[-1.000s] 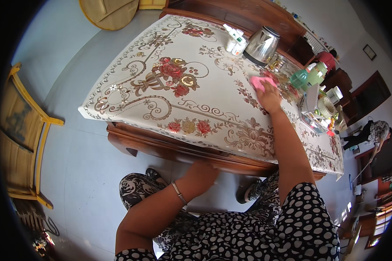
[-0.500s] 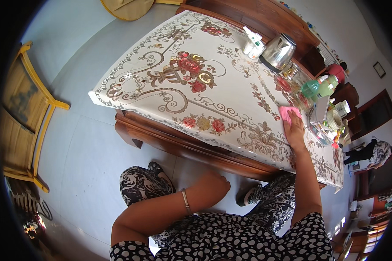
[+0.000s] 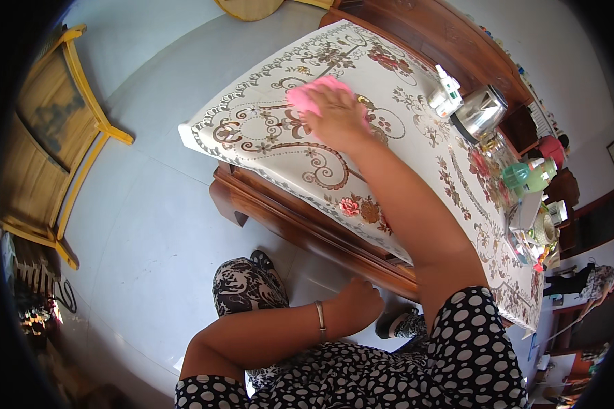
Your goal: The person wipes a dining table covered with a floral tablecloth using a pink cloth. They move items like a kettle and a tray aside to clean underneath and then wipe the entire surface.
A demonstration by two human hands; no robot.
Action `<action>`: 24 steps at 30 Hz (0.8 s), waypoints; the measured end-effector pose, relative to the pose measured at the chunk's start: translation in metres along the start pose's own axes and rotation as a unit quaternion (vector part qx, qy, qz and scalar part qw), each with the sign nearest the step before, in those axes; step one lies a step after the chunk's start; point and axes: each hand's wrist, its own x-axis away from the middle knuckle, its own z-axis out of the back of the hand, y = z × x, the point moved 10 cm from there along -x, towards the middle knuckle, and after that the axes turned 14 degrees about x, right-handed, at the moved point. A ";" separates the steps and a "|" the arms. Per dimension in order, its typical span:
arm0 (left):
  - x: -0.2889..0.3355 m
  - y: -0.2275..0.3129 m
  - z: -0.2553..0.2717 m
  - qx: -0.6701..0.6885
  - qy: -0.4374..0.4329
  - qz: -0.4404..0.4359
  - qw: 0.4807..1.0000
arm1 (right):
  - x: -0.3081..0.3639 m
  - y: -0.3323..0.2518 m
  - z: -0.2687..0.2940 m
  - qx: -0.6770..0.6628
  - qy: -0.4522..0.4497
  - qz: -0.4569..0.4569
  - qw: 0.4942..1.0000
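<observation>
My right hand (image 3: 340, 123) presses a pink cloth (image 3: 318, 85) against the flowered tablecloth (image 3: 416, 198), over the left part of the table. Its fingers lie across the cloth, and pink shows in front of them and along both sides. My left hand (image 3: 361, 307) is curled into a fist in front of the table's near side, above my lap. Nothing shows in it, and a silver bangle circles that wrist.
A steel kettle (image 3: 482, 112) and a white bottle (image 3: 446, 95) stand at the table's far side. Farther right are green bottles (image 3: 540, 174) and a cluster of small items. A yellow wooden chair (image 3: 82, 88) is at left. Another person (image 3: 590, 281) stands far right, holding a long pole.
My right hand has swept the pink cloth from the table's right part to its left part. The left fist stays near my lap. The view has shifted somewhat.
</observation>
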 end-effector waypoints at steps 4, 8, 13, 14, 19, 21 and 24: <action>-0.010 -0.018 0.029 0.210 0.169 0.000 0.963 | -0.032 -0.113 0.018 -0.092 0.049 0.095 0.990; 0.006 -0.016 0.077 0.263 0.299 -0.101 0.912 | -0.034 -0.172 0.029 -0.123 0.046 0.150 0.980; -0.004 -0.018 0.074 0.282 0.250 -0.065 0.924 | -0.027 -0.113 0.021 -0.112 0.035 0.099 0.988; -0.008 -0.026 0.064 0.264 0.245 -0.057 0.931 | -0.022 -0.096 0.019 -0.110 0.007 0.085 0.990; -0.024 -0.033 0.009 -0.052 -0.034 0.061 0.996 | 0.020 0.047 -0.008 -0.041 -0.025 -0.059 0.997; -0.020 -0.031 0.019 -0.062 0.002 0.047 0.997 | 0.054 0.095 -0.006 -0.009 -0.036 -0.108 0.993; -0.017 -0.033 0.018 -0.090 0.028 0.046 0.994 | 0.114 0.169 -0.008 0.014 -0.038 -0.179 0.983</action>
